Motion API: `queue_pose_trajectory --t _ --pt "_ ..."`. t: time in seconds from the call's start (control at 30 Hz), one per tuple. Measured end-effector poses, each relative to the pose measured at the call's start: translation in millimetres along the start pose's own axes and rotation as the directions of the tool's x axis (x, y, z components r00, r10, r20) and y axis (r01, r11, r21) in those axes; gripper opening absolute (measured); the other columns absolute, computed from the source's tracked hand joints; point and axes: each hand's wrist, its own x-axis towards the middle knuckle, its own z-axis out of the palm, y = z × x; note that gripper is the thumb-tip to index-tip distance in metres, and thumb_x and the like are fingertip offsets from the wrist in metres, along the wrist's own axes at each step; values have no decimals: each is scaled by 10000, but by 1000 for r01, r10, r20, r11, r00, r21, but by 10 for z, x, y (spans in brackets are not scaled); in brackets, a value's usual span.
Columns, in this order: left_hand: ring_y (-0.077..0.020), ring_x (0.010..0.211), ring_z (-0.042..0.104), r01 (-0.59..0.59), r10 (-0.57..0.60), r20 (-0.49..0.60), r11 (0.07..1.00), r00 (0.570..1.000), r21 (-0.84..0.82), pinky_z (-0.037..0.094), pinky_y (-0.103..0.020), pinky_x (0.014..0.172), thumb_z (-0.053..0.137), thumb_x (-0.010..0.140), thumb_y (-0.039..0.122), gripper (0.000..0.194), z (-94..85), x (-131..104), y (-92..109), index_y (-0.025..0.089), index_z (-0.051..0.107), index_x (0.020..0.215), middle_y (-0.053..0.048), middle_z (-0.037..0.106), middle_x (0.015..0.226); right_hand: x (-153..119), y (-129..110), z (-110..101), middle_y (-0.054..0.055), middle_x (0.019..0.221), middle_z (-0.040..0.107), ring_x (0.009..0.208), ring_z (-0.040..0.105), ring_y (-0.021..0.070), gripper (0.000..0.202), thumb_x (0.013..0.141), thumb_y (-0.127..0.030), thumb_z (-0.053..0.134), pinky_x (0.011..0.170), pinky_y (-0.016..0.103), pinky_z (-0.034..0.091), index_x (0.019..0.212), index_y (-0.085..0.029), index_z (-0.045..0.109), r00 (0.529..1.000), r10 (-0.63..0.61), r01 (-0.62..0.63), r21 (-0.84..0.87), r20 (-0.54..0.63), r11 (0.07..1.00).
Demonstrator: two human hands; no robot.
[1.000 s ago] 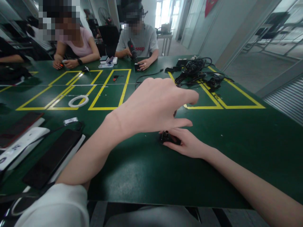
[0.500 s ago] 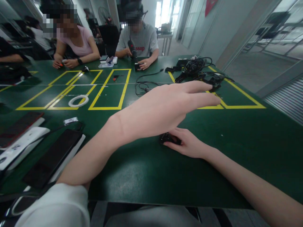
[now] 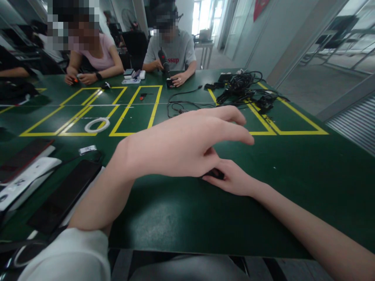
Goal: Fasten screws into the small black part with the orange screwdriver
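My left hand (image 3: pixel 181 142) reaches across the middle of the view, back of the hand up, over the fingertips of my other hand. Its fingers are apart and slightly bent, and I see nothing held in them. My right hand (image 3: pixel 234 177) rests on the green table (image 3: pixel 164 218) with its fingers closed on a small black object (image 3: pixel 217 173). Most of that object is hidden behind my left hand and my right fingers.
Phones on white blocks, one a black phone (image 3: pixel 66 195), lie at the left. A white ring (image 3: pixel 97 125) sits near yellow tape. Tangled black cables (image 3: pixel 243 84) lie at the back right. Across the table, a person in a grey shirt (image 3: pixel 181 48) holds a black tool (image 3: pixel 164 62).
My left hand has shifted left and down, covering more of the black object, and its fingers have bent. My right hand has stayed in place.
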Motion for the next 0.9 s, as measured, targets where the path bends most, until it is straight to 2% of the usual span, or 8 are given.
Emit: queue_pose_trajectory --t 0.13,0.27,0.37,0.5,0.57,0.63,0.77,0.9 --pt "-191 1162 691 -18 18 0 1000 1000 -1 538 -299 971 467 959 100 458 -61 -16 26 300 695 1302 2 718 1322 0 -1 -16 39 846 682 703 631 186 151 994 -339 615 646 285 482 1051 -200 631 1000 -14 14 1 10 1000" --pt "-263 999 739 162 -144 -105 969 984 189 550 -367 853 587 981 293 246 53 64 -21 226 742 1160 -51 782 962 5 -12 -29 57 904 707 695 634 182 172 990 -325 625 643 289 492 1094 -189 639 999 26 -26 -3 43 1000" --pt "-324 1022 738 264 -215 -204 929 955 260 558 -438 876 567 996 467 355 150 101 -88 190 776 1071 -102 776 914 8 -8 -21 68 953 721 689 635 176 203 985 -320 636 648 290 504 1137 -185 640 999 30 -31 2 44 1000" --pt "-302 1164 711 192 -170 -138 968 976 164 573 -434 966 558 968 324 332 135 64 -72 211 743 1220 -96 766 1189 -4 12 4 73 978 731 703 650 179 193 962 -330 663 660 295 526 1097 -193 649 999 25 -25 3 25 1000" --pt "-268 1368 598 44 -40 -68 997 997 58 549 -388 1061 531 921 178 483 75 34 3 238 657 1384 -74 575 1537 -7 5 7 65 940 728 724 665 197 172 956 -347 662 662 308 539 1046 -200 655 999 36 -36 9 10 999" --pt "-269 1527 423 -44 44 -29 999 999 19 506 -398 1134 485 898 94 629 14 15 90 277 564 1494 -22 369 1690 -4 -14 -1 58 936 732 804 696 232 151 953 -337 656 713 342 568 1046 -218 663 998 54 -54 25 12 998" --pt "-290 1502 457 -69 67 60 997 996 25 545 -439 1060 435 911 66 697 -26 31 158 393 521 1521 28 479 1610 6 -41 -18 69 1038 759 1001 722 281 218 960 -301 645 845 400 595 1171 -248 663 999 34 -34 46 2 998" --pt "-243 1305 642 3 -3 -13 1000 1000 27 552 -376 1018 426 984 115 547 64 101 46 319 590 1465 -26 663 1432 4 -20 -17 92 1001 755 872 729 254 196 973 -325 645 754 359 588 1120 -197 657 1000 6 -6 25 4 1000"
